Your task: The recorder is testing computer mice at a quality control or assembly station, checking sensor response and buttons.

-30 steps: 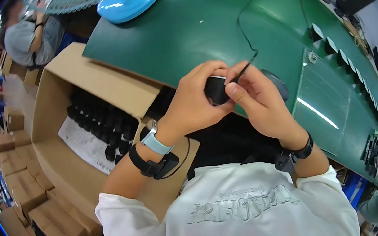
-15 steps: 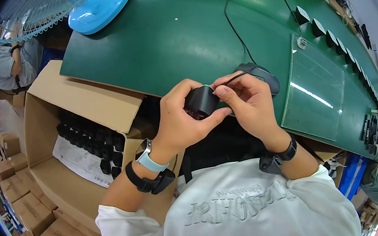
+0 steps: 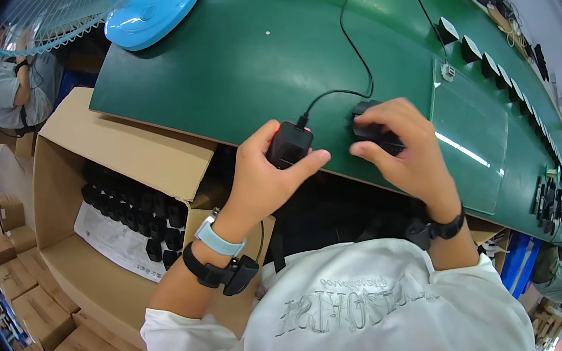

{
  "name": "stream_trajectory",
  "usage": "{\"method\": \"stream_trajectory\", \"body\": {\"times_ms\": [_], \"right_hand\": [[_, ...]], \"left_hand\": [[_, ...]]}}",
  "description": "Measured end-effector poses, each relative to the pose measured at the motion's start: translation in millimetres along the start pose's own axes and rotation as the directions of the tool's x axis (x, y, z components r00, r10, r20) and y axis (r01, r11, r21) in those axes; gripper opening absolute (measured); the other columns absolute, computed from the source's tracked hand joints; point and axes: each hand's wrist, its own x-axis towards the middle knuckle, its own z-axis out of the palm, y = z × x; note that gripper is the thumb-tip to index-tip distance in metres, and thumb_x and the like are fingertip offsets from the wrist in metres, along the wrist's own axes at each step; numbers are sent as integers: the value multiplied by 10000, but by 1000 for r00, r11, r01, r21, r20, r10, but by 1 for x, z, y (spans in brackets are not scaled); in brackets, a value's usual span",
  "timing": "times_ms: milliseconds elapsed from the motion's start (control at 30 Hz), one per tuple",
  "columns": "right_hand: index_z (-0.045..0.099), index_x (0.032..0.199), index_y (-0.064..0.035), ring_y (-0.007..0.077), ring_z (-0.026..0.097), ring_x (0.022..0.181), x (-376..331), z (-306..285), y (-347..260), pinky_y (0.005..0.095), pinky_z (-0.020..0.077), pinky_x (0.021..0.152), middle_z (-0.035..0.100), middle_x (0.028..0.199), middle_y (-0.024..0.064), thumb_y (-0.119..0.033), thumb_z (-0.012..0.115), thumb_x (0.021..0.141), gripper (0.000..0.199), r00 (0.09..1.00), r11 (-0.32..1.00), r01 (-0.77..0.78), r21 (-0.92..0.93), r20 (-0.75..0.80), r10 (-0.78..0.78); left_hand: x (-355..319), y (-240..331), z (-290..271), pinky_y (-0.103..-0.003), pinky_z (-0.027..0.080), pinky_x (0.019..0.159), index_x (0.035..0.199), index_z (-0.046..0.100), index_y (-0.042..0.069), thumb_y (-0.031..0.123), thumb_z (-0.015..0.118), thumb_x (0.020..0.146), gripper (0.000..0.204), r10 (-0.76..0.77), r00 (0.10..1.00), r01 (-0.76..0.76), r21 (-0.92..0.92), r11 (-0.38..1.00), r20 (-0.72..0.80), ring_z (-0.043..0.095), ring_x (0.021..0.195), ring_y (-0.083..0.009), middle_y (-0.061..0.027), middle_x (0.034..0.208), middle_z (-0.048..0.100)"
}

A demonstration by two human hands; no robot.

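My left hand [image 3: 263, 178] grips a small black box-shaped device [image 3: 288, 144] at the near edge of the green table [image 3: 265, 57]. A thin black cable [image 3: 348, 46] plugs into the device's far end and runs across the table to the back. My right hand [image 3: 402, 152] rests on a second black device [image 3: 368, 128] a little to the right, fingers curled over it, so most of it is hidden.
An open cardboard box [image 3: 79, 202] with several black devices [image 3: 133, 209] stands at my left. A blue fan base [image 3: 152, 8] sits at the table's far left. A clear panel [image 3: 472, 143] and a row of small black parts [image 3: 470, 47] lie to the right. Another person [image 3: 14, 90] works beyond.
Both hands held one black device together near my chest. Now they have parted and lowered to the table edge, the left on the cabled device, the right on another.
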Motion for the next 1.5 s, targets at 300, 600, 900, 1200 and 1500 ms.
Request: {"method": "stream_trajectory", "body": {"times_ms": [300, 600, 900, 1200, 1500], "right_hand": [[483, 1452, -42, 283, 529, 1252, -10, -4, 25, 386, 417, 1077, 562, 1367, 145, -87, 733, 861, 643, 986, 986, -140, 95, -79, 148], [288, 1572, -57, 201, 552, 1212, 4, 59, -14, 348, 445, 1056, 502, 1412, 113, -218, 525, 1038, 607, 943, 328, -172, 929, 59, 328], [212, 1566, 7, 302, 410, 1371, -1, 68, -23, 409, 334, 1157, 350, 1479, 217, -109, 623, 961, 741, 979, 842, 61, 536, -195, 53], [300, 1511, 15, 398, 431, 1329, -2, 67, -17, 462, 348, 1136, 364, 1456, 266, -77, 751, 836, 817, 909, 892, 353, 281, -330, -256], [564, 1367, -79, 418, 508, 1243, -9, -2, 25, 463, 425, 1064, 487, 1394, 225, -82, 776, 800, 605, 980, 975, 85, -204, -158, -118]], "left_hand": [[1, -4, -10, -357, 497, 770, 1488, 394, 21, 343, 375, 1088, 514, -234, 922, 378, -848, 372, 309, 611, 927, -233, -168, 1173, 608], [-10, 4, 11, -356, 600, 888, 1421, 365, 20, -41, 741, 898, 647, -259, 962, 247, -699, 671, 92, 651, 1073, -201, -125, 1260, 554], [-8, -6, 7, -342, 576, 955, 1352, 425, 41, -72, 840, 781, 714, -179, 978, 199, -756, 624, 109, 631, 1168, -216, -118, 1321, 582], [-12, 2, 6, -380, 495, 1062, 1366, 450, 84, 69, 876, 794, 713, -220, 961, 255, -847, 467, 168, 576, 1254, -215, -77, 1359, 570], [-5, 4, -3, -364, 487, 834, 1170, 483, 72, -79, 650, 728, 495, -240, 960, 239, -859, 452, 142, 600, 928, -231, -110, 1040, 619]]}}
